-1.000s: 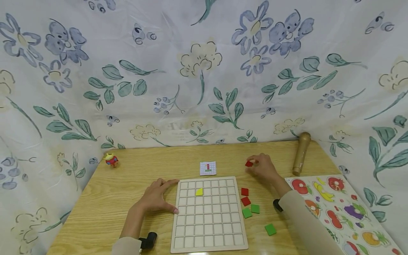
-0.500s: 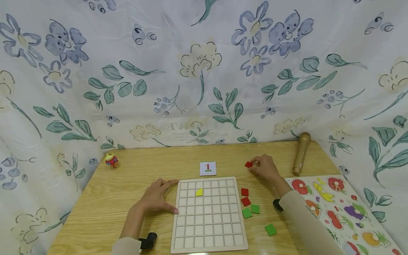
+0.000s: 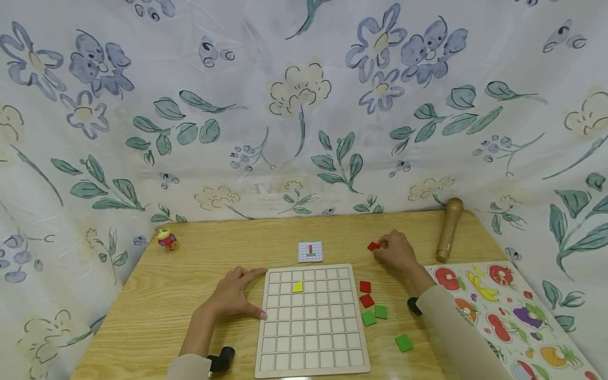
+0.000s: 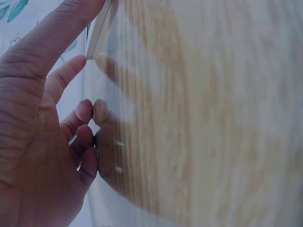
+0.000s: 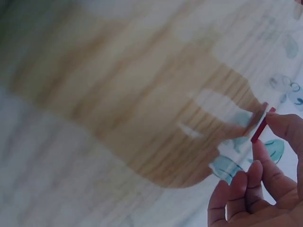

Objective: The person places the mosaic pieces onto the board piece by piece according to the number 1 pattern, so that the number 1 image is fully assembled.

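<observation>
My right hand (image 3: 397,252) pinches a red square tile (image 3: 372,246) between thumb and index finger, behind and right of the wooden grid board (image 3: 311,372). In the right wrist view the tile (image 5: 263,126) is seen edge-on, close over the glossy tabletop. My left hand (image 3: 233,293) has thumb and index finger spread, their tips at the board's left edge. The left wrist view shows that hand (image 4: 38,123) beside the board's corner, its other fingers lightly bent on the tabletop. One yellow tile (image 3: 297,287) sits in a cell of the board's second row.
Right of the board lie red tiles (image 3: 365,286) and green tiles (image 3: 380,312), one green tile (image 3: 404,343) farther out. Behind the board is a pattern card (image 3: 310,252). A fruit picture sheet (image 3: 503,306), a brown cylinder (image 3: 448,230) and a small toy figure (image 3: 167,239) are around.
My right hand has shifted slightly rightward with the red tile, of which more shows than a second ago. The left hand keeps its place at the board's edge.
</observation>
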A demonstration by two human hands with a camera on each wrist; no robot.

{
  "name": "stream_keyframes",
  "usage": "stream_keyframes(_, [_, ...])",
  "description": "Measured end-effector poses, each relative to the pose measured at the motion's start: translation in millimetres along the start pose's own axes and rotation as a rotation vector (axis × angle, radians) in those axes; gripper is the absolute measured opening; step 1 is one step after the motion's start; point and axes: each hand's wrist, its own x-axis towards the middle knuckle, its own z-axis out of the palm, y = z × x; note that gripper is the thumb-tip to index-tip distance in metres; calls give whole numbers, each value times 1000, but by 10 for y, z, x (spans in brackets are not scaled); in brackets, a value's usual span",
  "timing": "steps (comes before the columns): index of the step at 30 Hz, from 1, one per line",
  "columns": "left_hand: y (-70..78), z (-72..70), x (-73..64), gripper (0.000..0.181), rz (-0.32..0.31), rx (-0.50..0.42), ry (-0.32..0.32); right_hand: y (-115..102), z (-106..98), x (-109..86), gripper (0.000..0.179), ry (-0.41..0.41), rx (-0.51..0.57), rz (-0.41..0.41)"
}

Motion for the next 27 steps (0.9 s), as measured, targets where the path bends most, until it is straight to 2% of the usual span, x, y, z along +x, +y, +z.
stream_keyframes(8, [3,6,10,109,-5,10,-1,-9,-16,-47,26,15,92,0])
stream_keyframes(19, [6,3,2,109,-15,11,2,-103,44,-81,17,14,115,-62])
stream_keyframes(27, [19,-1,3,109,-16,13,6,-194,85,-138,20,1,173,-129])
